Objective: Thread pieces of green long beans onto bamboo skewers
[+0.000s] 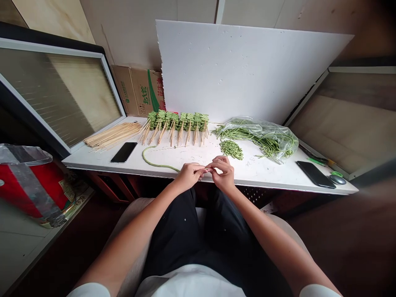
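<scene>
A single long green bean (154, 163) curves over the white table's front area and runs into my left hand (189, 175), whose fingers are closed around it. My right hand (223, 173) pinches at the bean's end, its fingertips meeting those of the left. The end itself is hidden between the fingers. Just beyond my right hand lies a small heap of short cut bean pieces (231, 149). Farther back, several bundles of skewered bean pieces (185, 121) stand in a row, their bare sticks pointing toward me.
Loose bamboo skewers (113, 134) and a black phone (124, 152) lie at left. Whole long beans (247, 133) spill from a clear plastic bag (286, 142) at right. Another phone (314, 174) lies near the right edge. A white foam board (247, 70) and a cardboard box (139, 93) stand behind.
</scene>
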Available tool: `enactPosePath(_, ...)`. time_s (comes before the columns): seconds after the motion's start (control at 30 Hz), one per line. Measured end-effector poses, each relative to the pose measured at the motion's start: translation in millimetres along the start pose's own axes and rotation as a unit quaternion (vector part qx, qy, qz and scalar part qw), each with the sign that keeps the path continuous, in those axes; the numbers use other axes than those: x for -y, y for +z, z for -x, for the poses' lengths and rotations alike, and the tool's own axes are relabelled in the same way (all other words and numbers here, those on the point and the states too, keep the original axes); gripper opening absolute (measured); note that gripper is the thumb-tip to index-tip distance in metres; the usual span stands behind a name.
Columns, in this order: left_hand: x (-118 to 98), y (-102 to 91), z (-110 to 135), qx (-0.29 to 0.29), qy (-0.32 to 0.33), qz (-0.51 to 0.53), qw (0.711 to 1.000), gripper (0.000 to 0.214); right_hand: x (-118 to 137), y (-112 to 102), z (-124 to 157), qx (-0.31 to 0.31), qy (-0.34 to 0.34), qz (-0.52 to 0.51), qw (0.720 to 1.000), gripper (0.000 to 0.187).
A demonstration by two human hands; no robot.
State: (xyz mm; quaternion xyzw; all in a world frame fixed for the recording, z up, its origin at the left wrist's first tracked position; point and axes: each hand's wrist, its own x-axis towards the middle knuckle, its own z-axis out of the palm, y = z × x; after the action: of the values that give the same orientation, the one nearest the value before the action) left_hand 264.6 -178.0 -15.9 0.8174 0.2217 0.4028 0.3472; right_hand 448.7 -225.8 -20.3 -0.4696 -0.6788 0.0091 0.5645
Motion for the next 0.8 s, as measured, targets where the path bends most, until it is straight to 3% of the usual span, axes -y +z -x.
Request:
enactPosePath(0.3,1,8.7,0,-0.05,-0.004,0.064,0.997,0.051,-7,16,5,-0.029,0.14,-0.178,0.974,0.017)
enactPosePath(0.5,12,4.3,-1,-0.067,-0.01,0.068,0.995,0.045,-22,14,-1,-0.012,0.17,-0.155,0.973,0.03)
enactPosePath(0.63,19,-7.3,-4,-0.075,-0.019,0.06,0.995,0.046,-47,-6,-14,-0.005,0.186,-0.117,0.976,0.049)
enactPosePath(0.8,22,-9.6,-6,-0.065,-0.012,0.015,0.998,0.036,-73,-34,-25,0.023,0.184,0.009,0.983,0.041)
